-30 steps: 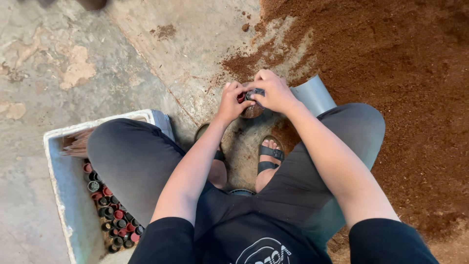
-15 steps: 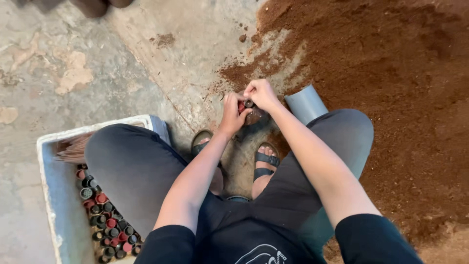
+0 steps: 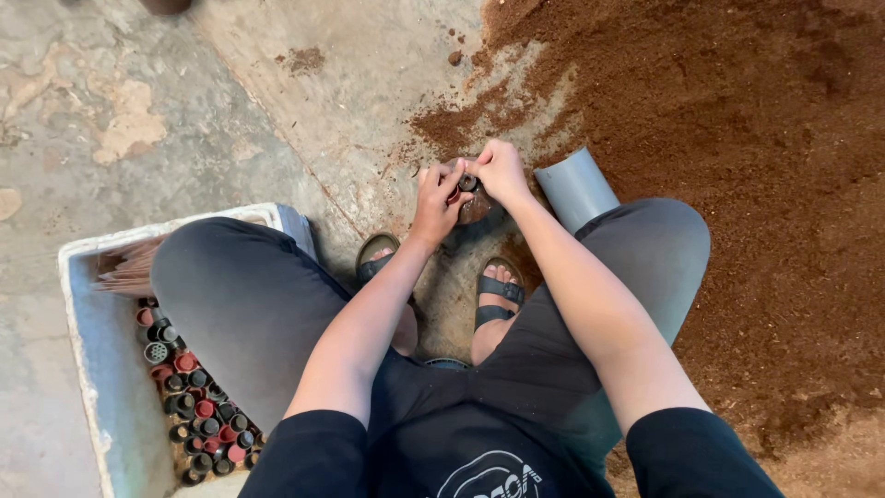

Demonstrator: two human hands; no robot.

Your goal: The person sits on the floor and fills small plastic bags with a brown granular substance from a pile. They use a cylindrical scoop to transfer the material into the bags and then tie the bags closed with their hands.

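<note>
I sit low with my knees apart, both arms reaching forward over the floor. My left hand and my right hand meet in front of my sandalled feet, fingers pinched together on a small dark round cap-like piece. Something brown and shiny hangs just below the hands; what it is cannot be made out. A grey plastic pipe section lies just right of my right hand, partly under my right knee.
A big heap of reddish-brown soil covers the floor ahead and to the right. At my left stands a white foam box with several small black and red caps and a bundle of brown sticks. Worn concrete floor lies at left.
The hands stay joined on the small piece in front of my feet; the view has shifted slightly, and the fingers have worked a little around the piece.
</note>
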